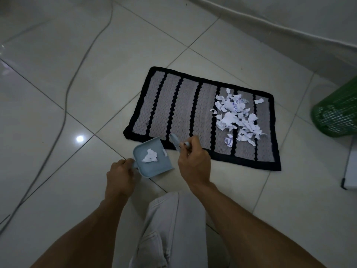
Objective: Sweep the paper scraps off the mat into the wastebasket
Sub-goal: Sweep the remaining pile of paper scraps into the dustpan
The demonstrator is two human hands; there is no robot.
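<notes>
A grey mat (170,105) with black stripes and a black border lies on the tiled floor. Several white paper scraps (236,116) are piled on its right part. My left hand (120,176) grips the handle of a small light-blue dustpan (161,163) that rests on the floor at the mat's near-left corner, with one paper scrap (150,156) inside. My right hand (193,161) is closed on a small brush (174,141) just right of the dustpan, over the mat's near edge. A green mesh wastebasket (339,111) stands at the right edge of view.
A grey cable (66,101) runs across the floor on the left. A white wall base (270,22) crosses the top right. A white object (350,167) lies on the floor below the wastebasket. My knee in light trousers (173,229) is at the bottom centre.
</notes>
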